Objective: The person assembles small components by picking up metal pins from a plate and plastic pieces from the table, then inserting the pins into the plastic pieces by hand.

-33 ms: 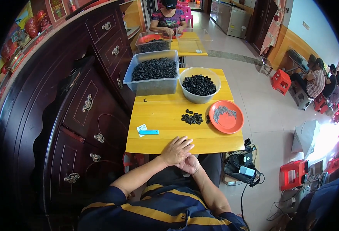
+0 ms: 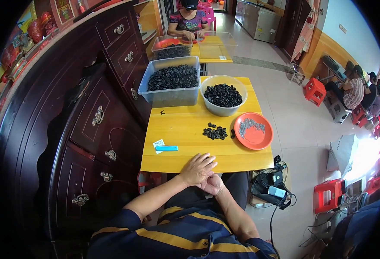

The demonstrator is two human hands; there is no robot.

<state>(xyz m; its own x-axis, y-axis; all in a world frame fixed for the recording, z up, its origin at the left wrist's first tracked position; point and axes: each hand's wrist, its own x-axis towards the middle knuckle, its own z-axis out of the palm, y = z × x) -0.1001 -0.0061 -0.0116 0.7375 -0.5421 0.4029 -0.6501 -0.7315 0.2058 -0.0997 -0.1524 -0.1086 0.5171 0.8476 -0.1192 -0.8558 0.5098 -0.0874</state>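
Note:
My left hand [image 2: 197, 169] lies at the near edge of the yellow table [image 2: 181, 125], palm down, fingers stretched out and holding nothing. Just below it is my right hand [image 2: 213, 184], touching it; its fingers are mostly hidden beneath the left. Beyond my hands lies a small group of black oval pieces [image 2: 216, 132]. To their right, a red plate [image 2: 259, 142] carries small grey pieces, too fine to name. A light-blue flat tool [image 2: 167, 148] lies on a white printed card [image 2: 159, 143], left of my hands.
At the table's far side stand a clear bin [image 2: 175, 100] and a round tub [image 2: 222, 110], both filled with black pieces. A dark wooden cabinet [image 2: 86, 142] borders the left. Another person [image 2: 189, 21] sits at a farther table. A bag with cables [image 2: 267, 185] is at the right.

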